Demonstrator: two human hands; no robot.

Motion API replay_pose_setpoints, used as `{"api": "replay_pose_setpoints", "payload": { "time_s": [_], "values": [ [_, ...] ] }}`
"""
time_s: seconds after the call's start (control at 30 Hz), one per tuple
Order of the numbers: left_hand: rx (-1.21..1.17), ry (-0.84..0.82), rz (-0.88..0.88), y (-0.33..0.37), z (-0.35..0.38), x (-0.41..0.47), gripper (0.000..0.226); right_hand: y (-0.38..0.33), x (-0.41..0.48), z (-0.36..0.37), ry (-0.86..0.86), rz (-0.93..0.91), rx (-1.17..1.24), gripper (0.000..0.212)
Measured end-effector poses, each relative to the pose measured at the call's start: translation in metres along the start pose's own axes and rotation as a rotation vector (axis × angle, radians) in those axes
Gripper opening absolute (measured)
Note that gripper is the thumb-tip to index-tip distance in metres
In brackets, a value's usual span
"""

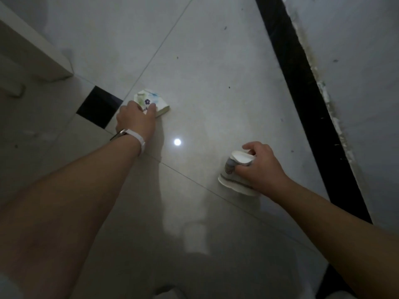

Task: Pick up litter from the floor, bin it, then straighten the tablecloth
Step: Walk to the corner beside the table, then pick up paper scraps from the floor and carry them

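Observation:
A crumpled white carton (151,100) with a purple flower print lies on the pale tiled floor (216,72). My left hand (136,117), with a white watch strap on its wrist, reaches onto the carton and its fingers curl over the near edge. To the right, a crushed white paper cup (234,169) with a grey band lies on the floor. My right hand (259,167) grips the cup, thumb and fingers wrapped round its crumpled upper part.
A black floor strip (302,93) runs diagonally along the right, beside a grey wall. A black tile inset (97,106) lies just left of the carton. A pale furniture or wall edge (32,50) juts in at upper left. A lamp reflection (177,142) glints between my hands.

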State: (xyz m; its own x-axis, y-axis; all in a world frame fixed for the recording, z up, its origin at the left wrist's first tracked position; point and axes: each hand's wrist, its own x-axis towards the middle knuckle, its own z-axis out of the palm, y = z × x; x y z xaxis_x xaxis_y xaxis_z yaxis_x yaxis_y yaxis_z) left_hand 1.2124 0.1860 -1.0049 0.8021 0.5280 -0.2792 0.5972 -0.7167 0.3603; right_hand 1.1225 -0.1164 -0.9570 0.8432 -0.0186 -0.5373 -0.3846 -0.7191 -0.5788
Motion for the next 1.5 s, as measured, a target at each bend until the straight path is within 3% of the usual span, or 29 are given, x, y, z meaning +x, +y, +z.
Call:
{"api": "replay_pose_setpoints", "payload": {
  "time_s": [0.1, 0.23, 0.37, 0.57, 0.77, 1.07, 1.33, 1.5],
  "values": [
    [-0.117, -0.003, -0.027, 0.004, 0.004, 0.009, 0.070, -0.009, 0.006, 0.000, -0.011, 0.043, 0.064, 0.066],
    [-0.227, -0.101, -0.107, 0.012, 0.010, 0.018, 0.095, -0.015, 0.008, -0.003, -0.008, 0.033, 0.137, 0.037],
    [-0.335, -0.125, -0.108, 0.013, 0.016, 0.012, 0.072, -0.013, 0.007, -0.006, -0.067, 0.061, 0.239, 0.015],
    [-0.537, -0.165, -0.084, 0.016, 0.014, -0.014, 0.040, -0.020, 0.008, -0.008, -0.081, 0.030, 0.323, 0.018],
    [-0.671, -0.176, -0.151, 0.022, -0.022, -0.068, 0.026, -0.050, -0.010, -0.019, -0.048, 0.073, 0.414, 0.018],
    [-0.875, -0.162, -0.329, 0.089, -0.131, -0.184, 0.017, -0.096, -0.107, -0.105, -0.069, 0.114, 0.454, 0.026],
    [-1.014, -0.182, -0.371, 0.159, -0.267, -0.276, 0.019, -0.163, -0.202, -0.227, -0.044, 0.130, 0.481, 0.021],
    [-1.078, -0.217, -0.375, 0.196, -0.369, -0.329, 0.019, -0.223, -0.266, -0.296, -0.066, 0.129, 0.480, 0.032]
  ]
}}
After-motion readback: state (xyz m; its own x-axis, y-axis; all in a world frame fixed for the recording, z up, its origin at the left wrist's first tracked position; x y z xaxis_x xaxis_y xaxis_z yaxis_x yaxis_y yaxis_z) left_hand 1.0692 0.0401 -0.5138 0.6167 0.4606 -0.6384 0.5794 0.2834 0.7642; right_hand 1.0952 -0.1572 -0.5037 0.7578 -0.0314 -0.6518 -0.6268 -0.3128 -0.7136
